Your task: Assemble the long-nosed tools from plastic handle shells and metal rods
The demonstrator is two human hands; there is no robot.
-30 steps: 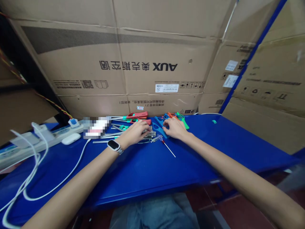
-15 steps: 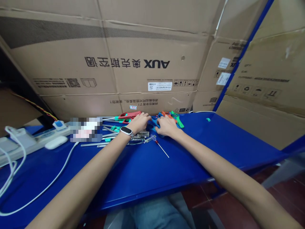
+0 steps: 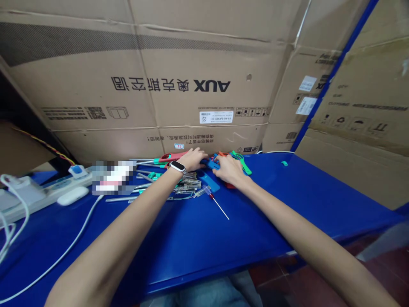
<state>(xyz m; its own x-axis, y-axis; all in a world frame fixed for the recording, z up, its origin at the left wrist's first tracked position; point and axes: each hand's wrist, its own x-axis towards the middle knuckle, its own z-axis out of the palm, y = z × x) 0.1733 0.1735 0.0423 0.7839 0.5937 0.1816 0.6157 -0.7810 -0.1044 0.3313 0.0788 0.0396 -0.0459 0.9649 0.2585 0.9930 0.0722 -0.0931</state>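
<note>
Two hands in shot, way back on the blue table (image 3: 198,243) by the cardboard boxes (image 3: 179,51). Left hand (image 3: 195,157) and right hand (image 3: 228,169) both curl fingertips onto one blue tool (image 3: 210,163), which is bright, flat plastic and half hidden. Can't tell if either actually grips it. Nearby there's one red-handled tool (image 3: 174,157), one green-handled tool (image 3: 242,160), a heap of clear-handled screwdrivers (image 3: 188,186) and one thin screwdriver (image 3: 218,204) lying alone.

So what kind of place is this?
Likely a storeroom or warehouse: large stacked cardboard boxes stand behind a blue table strewn with small hand tools, with a power strip at its left.
</note>
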